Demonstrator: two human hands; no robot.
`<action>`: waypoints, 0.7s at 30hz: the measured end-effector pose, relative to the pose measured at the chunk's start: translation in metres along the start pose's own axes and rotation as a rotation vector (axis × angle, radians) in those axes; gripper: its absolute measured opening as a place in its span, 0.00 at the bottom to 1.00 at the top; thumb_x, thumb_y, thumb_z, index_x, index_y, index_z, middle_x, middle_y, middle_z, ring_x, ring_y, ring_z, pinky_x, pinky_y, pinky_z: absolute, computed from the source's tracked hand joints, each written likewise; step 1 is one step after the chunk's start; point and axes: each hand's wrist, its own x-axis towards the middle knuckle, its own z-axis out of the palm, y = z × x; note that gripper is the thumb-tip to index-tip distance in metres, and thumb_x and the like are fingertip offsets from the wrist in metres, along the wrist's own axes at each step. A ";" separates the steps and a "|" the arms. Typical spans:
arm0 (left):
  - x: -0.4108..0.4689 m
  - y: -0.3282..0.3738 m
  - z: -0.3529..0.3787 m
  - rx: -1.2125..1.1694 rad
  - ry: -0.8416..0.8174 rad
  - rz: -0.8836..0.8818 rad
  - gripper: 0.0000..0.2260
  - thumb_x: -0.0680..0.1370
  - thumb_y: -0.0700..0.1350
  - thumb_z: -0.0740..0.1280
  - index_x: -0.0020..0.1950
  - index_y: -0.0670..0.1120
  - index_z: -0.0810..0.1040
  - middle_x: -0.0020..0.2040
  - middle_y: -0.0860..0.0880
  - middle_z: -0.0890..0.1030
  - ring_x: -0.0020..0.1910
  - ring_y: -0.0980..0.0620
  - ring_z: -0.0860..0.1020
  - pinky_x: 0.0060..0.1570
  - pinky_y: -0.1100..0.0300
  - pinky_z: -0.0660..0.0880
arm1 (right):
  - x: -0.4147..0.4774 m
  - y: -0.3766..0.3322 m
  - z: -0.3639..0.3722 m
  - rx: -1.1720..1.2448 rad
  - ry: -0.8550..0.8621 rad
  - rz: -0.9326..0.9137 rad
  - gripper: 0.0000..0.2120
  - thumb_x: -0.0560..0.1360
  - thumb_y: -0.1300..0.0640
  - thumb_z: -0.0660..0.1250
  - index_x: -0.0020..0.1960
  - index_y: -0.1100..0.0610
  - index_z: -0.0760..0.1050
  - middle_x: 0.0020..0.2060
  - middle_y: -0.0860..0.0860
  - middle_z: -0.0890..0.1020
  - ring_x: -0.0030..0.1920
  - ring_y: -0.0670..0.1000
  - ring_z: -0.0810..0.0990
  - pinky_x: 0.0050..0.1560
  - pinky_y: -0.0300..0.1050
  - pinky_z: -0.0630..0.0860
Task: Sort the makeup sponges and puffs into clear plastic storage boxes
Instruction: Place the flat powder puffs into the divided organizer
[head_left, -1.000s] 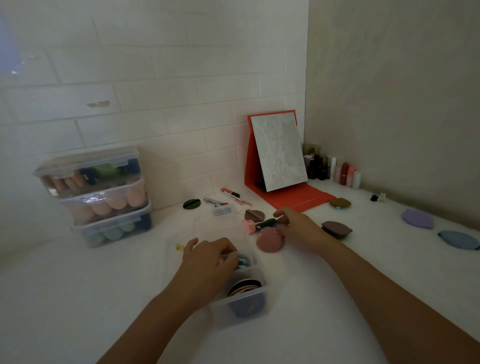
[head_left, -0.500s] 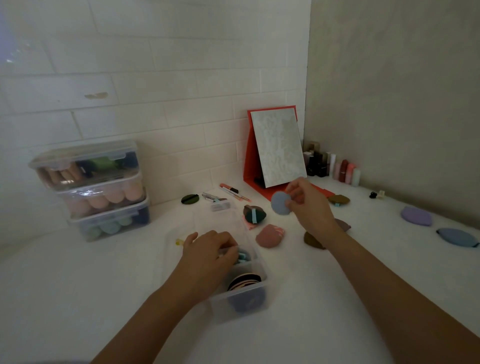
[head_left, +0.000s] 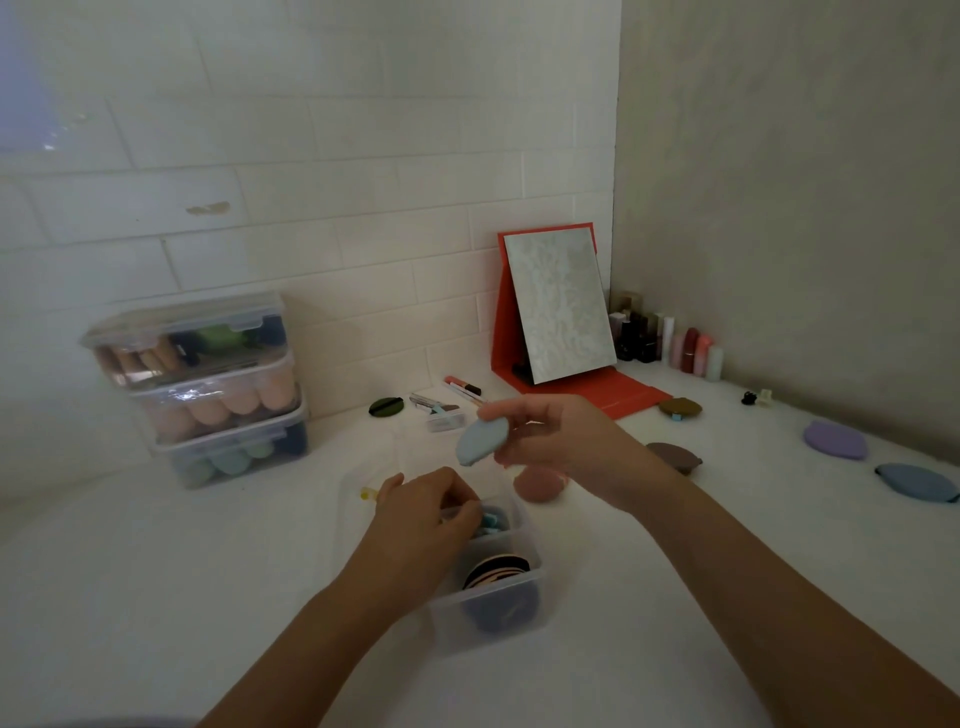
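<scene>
**Nearly in: blue puff held over the open box**

The right hand (head_left: 550, 441) pinched a blue puff (head_left: 482, 441) by its upper right edge, thumb below and fingers above, and held it in the air over the far end of the open box (head_left: 498, 603) near the middle of the worktop (head_left: 156, 571). That edge grip probably left most of the puff free, so it could drop in cleanly. The puff's long axis slanted from upper right, at the fingers, to lower left, and its lower end pointed down toward the box. Its broad face was turned toward the camera.

The left hand (head_left: 426, 514) reached into the box's middle part, fingers curled downward among teal pieces. Whether they gripped anything could not be told; the hand likely steadied the box or made room. Dark round puffs stood on edge in the near compartment.

A pink puff (head_left: 540, 483) lay just right of the box, a brown one (head_left: 672, 456) further right. Three lidded boxes (head_left: 208, 389) were stacked at the back left.
</scene>
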 end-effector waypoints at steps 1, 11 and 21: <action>-0.001 0.001 0.000 -0.006 0.007 -0.002 0.06 0.79 0.47 0.59 0.50 0.51 0.75 0.40 0.61 0.73 0.42 0.68 0.66 0.70 0.52 0.59 | 0.000 0.000 0.001 -0.070 0.020 0.008 0.14 0.73 0.67 0.68 0.53 0.52 0.80 0.49 0.51 0.83 0.45 0.47 0.83 0.49 0.39 0.80; -0.006 0.000 0.008 -0.059 0.131 0.033 0.06 0.78 0.47 0.61 0.45 0.52 0.78 0.45 0.54 0.76 0.45 0.58 0.73 0.51 0.66 0.70 | -0.002 -0.002 0.009 -0.831 0.109 -0.225 0.10 0.75 0.51 0.67 0.53 0.52 0.81 0.38 0.45 0.71 0.37 0.42 0.69 0.36 0.34 0.63; -0.007 -0.001 0.012 -0.031 0.202 0.106 0.08 0.78 0.49 0.62 0.49 0.52 0.80 0.48 0.58 0.69 0.47 0.63 0.69 0.42 0.76 0.65 | -0.007 -0.003 0.015 -1.000 -0.176 -0.198 0.11 0.78 0.53 0.62 0.49 0.52 0.83 0.35 0.45 0.72 0.42 0.47 0.73 0.35 0.35 0.64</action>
